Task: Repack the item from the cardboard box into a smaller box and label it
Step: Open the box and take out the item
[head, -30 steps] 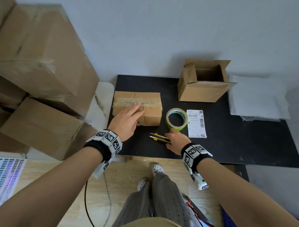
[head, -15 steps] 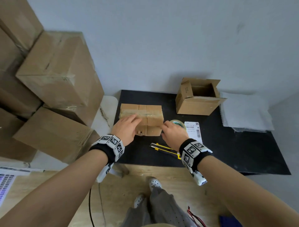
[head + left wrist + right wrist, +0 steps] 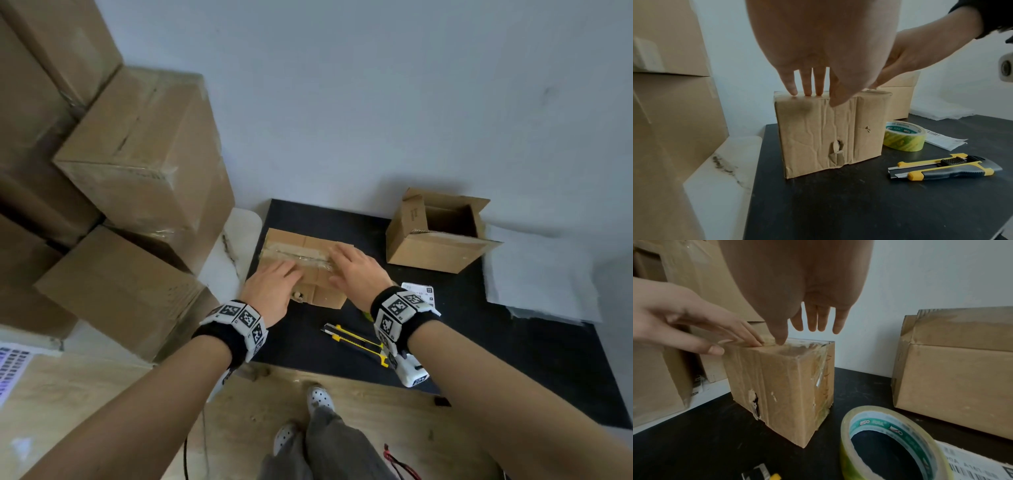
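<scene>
Taped box [image 3: 310, 270] near the black surface's [image 3: 513, 349] left edge, left hand [image 3: 272, 291] and right hand [image 3: 359, 274] spread flat on its top, knife [image 3: 352, 342] and tape [image 3: 904, 135] just right, open box [image 3: 438, 236] well apart at the back.

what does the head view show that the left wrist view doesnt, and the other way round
Only the head view shows the open top of the smaller box, the person's legs and shoes, and both wristbands. Only the left wrist view shows the tape roll whole and the torn hole in the taped box's front face. Both show the taped box, the left hand and right hand on its top, the utility knife and the label.
</scene>
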A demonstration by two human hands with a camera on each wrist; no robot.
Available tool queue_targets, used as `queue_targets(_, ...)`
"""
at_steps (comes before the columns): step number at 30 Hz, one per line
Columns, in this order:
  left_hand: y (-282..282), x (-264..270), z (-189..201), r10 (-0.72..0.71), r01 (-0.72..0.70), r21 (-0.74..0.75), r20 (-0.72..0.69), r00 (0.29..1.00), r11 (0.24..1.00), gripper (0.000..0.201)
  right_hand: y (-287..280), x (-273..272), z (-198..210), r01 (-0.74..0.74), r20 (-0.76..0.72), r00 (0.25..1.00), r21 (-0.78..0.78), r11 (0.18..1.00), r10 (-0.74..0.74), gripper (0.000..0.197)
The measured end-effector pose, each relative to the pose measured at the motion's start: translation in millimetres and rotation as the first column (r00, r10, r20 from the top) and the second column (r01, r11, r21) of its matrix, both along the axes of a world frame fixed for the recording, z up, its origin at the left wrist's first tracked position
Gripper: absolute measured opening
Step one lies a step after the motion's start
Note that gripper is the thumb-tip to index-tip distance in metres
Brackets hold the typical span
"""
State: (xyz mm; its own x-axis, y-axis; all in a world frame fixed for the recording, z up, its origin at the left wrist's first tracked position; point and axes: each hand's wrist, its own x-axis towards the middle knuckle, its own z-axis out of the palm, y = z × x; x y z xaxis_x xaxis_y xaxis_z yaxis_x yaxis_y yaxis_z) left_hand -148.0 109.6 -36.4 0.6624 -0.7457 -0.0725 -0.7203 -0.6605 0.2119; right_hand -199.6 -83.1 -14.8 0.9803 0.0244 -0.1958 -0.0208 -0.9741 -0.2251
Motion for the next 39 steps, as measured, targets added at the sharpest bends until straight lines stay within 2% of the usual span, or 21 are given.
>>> queue_targets(4,-5.5,-0.4,-0.7,0.001,-0.002,-0.009,-0.020,1.000,1.000,0.049,-9.9,6.4,-1.0,0.056,-0.094,0.994,0.047,0.997,-0.051,0.060)
queue_targets(9,-18.4,-4.6,-4.4,0.016,-0.016,-0.010,-0.037,0.999,1.000,0.049,-25.9,13.5,-2.9,0.131,-0.118,0.985,0.067,0.989,-0.123,0.057)
queue_targets(14,-18.7,1.6,-3.8,0.000,0.000,-0.007,-0.055,0.998,1.000,0.048,-24.4,22.2,-3.8,0.126,-0.070,0.990,0.020,0.992,-0.124,0.056)
queue_targets(17,-18.1,6.0,-3.7,-0.007,0.007,0.000,-0.067,0.998,1.000,0.048,-19.8,30.2,-5.4,0.135,-0.058,0.989,-0.018,0.991,-0.136,0.048)
queue_targets(20,-16.7,10.9,-4.6,-0.027,0.028,0.003,-0.081,0.996,1.000,0.046,-16.6,38.3,-8.2,0.064,-0.069,0.995,-0.141,0.988,-0.075,0.036)
queue_targets(23,-14.7,15.1,-3.3,-0.064,0.062,-0.021,-0.081,0.995,0.998,0.043,-20.9,42.0,-9.1,-0.078,-0.098,0.994,-0.244,0.967,0.055,0.030)
queue_targets(26,-13.3,18.1,-0.2,-0.090,0.085,-0.058,-0.097,0.991,0.995,0.042,-25.5,42.6,-10.8,-0.183,-0.084,0.983,-0.297,0.937,0.165,0.027)
queue_targets(28,-11.6,19.0,0.3,-0.092,0.086,-0.058,-0.117,0.989,0.995,0.041,-26.2,42.4,-8.4,-0.196,-0.065,0.981,-0.306,0.932,0.185,0.027)
queue_targets(33,-11.9,25.0,1.5,-0.100,0.090,-0.067,-0.174,0.980,0.994,0.040,-29.0,50.2,7.1,-0.146,-0.040,0.989,-0.229,0.962,0.140,0.023)
queue_targets(36,-13.1,28.6,0.7,-0.119,0.112,-0.044,-0.219,0.968,0.993,0.041,-37.9,55.3,13.2,0.038,-0.102,0.993,-0.123,0.992,-0.051,0.031)
queue_targets(39,-11.5,29.7,1.2,-0.103,0.088,-0.074,-0.239,0.966,0.993,0.039,-42.7,58.8,13.7,0.163,-0.085,0.983,0.012,0.987,-0.162,0.023)
